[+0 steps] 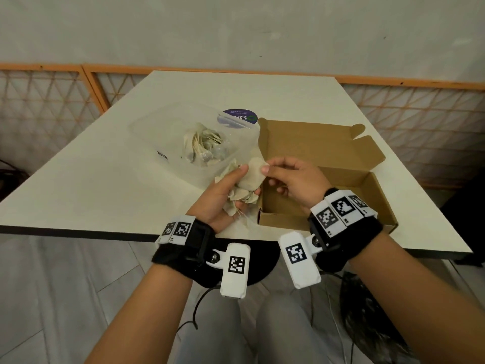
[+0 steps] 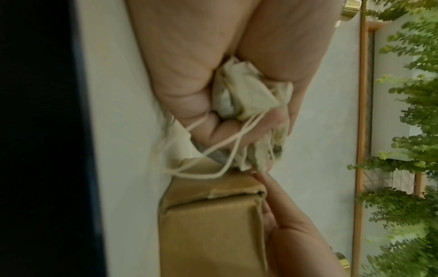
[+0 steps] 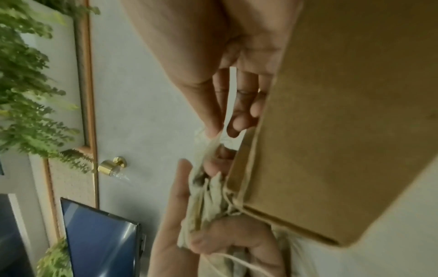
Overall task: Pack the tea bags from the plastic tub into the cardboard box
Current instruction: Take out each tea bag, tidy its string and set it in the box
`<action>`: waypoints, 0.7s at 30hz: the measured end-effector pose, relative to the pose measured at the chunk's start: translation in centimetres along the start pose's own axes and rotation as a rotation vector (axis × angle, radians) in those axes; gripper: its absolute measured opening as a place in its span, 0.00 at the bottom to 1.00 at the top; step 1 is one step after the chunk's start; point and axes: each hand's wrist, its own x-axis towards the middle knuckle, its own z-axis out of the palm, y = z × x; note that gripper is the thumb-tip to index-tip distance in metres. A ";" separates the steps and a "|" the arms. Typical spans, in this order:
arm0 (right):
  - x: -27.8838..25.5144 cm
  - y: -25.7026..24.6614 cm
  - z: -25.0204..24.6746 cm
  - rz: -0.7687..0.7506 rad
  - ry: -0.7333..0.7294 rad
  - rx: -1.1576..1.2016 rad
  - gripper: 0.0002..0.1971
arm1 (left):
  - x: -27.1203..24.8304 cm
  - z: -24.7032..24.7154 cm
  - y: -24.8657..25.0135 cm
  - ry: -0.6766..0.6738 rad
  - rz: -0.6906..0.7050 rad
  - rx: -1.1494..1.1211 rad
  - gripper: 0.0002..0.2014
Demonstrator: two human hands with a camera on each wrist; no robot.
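Note:
My left hand (image 1: 225, 193) grips a bunch of pale tea bags (image 1: 242, 197) with strings dangling, just left of the open cardboard box (image 1: 378, 195). In the left wrist view the fingers curl round the bunch of tea bags (image 2: 241, 93), with the box corner (image 2: 213, 215) below. My right hand (image 1: 291, 179) pinches the top tea bag (image 1: 253, 173) of that bunch between thumb and forefinger, above the box's left end. The right wrist view shows the pinched tea bag (image 3: 213, 142) beside the box wall (image 3: 343, 112). More tea bags (image 1: 203, 143) lie in the clear plastic tub (image 1: 157, 130).
The tub and box sit on a white table (image 1: 91, 185); its front edge runs just under my wrists. The box lid (image 1: 315, 143) stands open toward the far side. A blue round sticker (image 1: 240, 116) lies behind the tub. An orange lattice fence (image 1: 47, 101) lines the wall.

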 end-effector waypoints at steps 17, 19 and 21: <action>2.8 -6.7 -3.6 -0.154 -0.059 -0.967 0.05 | 0.3 -0.3 -0.2 0.001 0.028 -0.062 0.05; 3.1 -6.5 -3.9 -0.111 -0.082 -1.055 0.08 | 0.3 -0.3 -0.2 -0.005 0.023 -0.090 0.05; 3.1 -6.6 -3.9 -0.083 -0.104 -1.116 0.10 | 0.3 -0.4 -0.1 -0.010 0.022 -0.117 0.04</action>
